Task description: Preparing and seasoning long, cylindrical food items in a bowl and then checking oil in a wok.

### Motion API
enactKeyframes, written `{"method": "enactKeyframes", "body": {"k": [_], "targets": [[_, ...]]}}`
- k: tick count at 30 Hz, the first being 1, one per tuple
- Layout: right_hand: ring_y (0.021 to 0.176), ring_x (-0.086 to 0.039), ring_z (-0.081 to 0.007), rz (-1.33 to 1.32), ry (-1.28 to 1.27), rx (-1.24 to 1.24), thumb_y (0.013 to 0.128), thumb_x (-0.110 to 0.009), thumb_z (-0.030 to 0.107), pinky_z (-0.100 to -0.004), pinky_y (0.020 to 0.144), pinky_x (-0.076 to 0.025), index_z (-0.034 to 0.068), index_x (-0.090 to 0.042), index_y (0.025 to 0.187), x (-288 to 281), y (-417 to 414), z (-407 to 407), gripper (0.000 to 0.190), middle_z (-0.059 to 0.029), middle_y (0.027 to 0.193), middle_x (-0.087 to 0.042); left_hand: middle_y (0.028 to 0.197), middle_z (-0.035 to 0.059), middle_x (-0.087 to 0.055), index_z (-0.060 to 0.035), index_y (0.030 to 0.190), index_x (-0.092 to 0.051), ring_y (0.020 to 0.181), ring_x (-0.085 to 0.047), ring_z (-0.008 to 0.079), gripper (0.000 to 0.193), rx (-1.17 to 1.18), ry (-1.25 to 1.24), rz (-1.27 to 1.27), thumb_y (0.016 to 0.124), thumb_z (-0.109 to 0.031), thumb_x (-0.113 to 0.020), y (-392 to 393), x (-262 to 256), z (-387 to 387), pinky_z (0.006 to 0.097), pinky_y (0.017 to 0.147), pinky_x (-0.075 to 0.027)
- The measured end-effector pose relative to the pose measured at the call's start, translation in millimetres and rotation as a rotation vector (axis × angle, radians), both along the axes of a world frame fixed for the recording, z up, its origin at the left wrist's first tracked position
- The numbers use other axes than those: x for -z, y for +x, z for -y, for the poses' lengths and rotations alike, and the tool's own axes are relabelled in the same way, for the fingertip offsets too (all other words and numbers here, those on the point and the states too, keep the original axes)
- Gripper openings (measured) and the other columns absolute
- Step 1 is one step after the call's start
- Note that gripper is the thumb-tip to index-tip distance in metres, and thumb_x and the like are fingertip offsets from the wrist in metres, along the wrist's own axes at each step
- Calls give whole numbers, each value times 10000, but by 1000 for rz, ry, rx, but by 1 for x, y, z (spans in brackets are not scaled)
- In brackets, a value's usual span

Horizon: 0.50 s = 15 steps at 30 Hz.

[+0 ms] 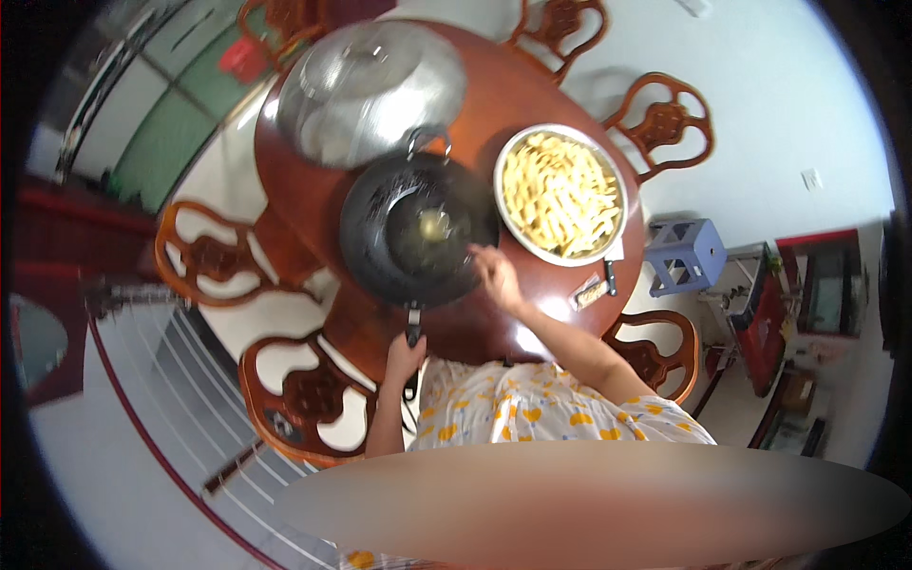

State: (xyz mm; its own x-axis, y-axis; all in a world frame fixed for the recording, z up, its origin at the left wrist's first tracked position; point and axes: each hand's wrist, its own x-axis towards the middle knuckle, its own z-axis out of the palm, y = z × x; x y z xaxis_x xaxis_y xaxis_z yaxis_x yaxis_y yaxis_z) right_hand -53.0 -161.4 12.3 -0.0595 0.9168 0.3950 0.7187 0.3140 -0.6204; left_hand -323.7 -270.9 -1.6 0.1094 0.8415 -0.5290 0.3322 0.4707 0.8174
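A black wok [374, 246] stands on the round wooden table. A little yellowish liquid [432, 226] pools at its bottom, with bright reflections. My left hand [406, 358] is closed around the wok's long handle [413, 324]. Over the wok's right rim reaches my right hand [496, 276], its fingers pointing inward and apart; I see nothing in them, though they are blurred. To the right of the wok sits a metal basin [501, 206] heaped with pale yellow cut strips [559, 192], which look like potato.
A large shiny domed cover [427, 78] lies behind the wok on the table [491, 78]. Near the basin are a knife [610, 278] and a small packet [591, 292]. Carved wooden chairs [206, 256] ring the table; a blue plastic stool [687, 253] stands at right.
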Motion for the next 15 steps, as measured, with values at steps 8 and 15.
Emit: {"method": "enactKeyframes", "body": {"k": [8,15], "targets": [[767,-631,-118,-1035,-815,100,1041,-482,130,-277,721,-539,13,-638,1241,-30,-16,7,279,-52,871,-677,593,35,-540,-28,833,-535,470,-549,140,199,-56,-104,175,943,-157,-640,-2,-11,0,312,433,-447],[780,-647,-182,-535,-406,-77,1029,-522,142,-339,737,-541,29,-651,1240,-111,-26,-2,273,-84,909,-670,598,22,-517,-41,832,-524,461,-500,124,179,-79,-153,264,947,-128,-630,-4,-9,-5,305,430,-430]]}}
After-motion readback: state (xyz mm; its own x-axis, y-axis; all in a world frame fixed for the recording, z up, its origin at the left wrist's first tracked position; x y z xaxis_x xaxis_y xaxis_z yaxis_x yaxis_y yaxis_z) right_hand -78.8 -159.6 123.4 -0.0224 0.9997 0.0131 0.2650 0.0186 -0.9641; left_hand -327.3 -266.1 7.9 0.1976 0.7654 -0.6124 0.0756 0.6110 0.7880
